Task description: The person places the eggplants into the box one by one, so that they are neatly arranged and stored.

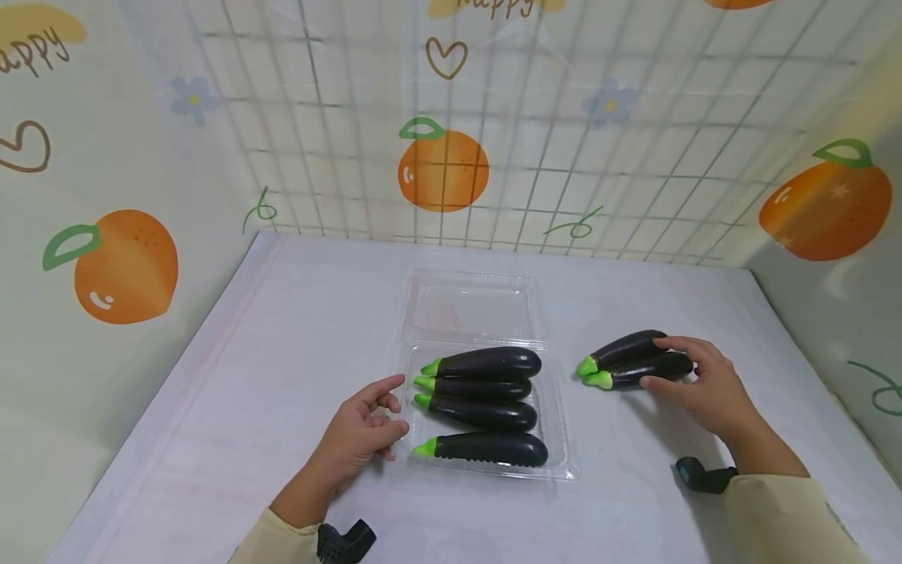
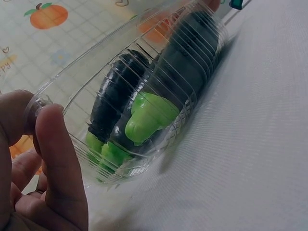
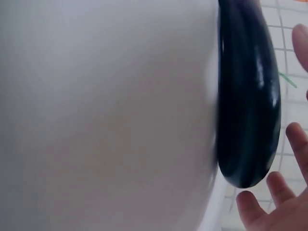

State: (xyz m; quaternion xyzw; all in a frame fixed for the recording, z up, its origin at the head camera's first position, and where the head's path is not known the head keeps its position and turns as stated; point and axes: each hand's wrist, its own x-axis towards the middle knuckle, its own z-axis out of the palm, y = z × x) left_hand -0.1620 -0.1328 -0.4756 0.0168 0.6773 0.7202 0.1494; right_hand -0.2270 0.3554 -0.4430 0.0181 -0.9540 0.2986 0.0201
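A clear plastic clamshell container (image 1: 560, 439) lies open on the table, with several dark eggplants (image 1: 486, 415) side by side in its base, bright green stem ends to the left. My left hand (image 1: 359, 423) pinches its left rim between thumb and finger, as the left wrist view shows close up. Two more eggplants (image 1: 620, 363) lie together on the cloth at the right. Over their thick ends reaches my right hand (image 1: 705, 388), thumb and fingers spread around them. In the right wrist view these fingers (image 3: 284, 190) stand apart beside one eggplant (image 3: 248, 96).
The container's hinged lid (image 1: 472, 309) lies flat behind its base. White cloth (image 1: 303, 313) covers the table. Behind it stands a wire grid (image 1: 535, 172) with a fruit-printed sheet, and printed sheets close in both sides. A small dark camera (image 1: 705, 475) sits at the right wrist.
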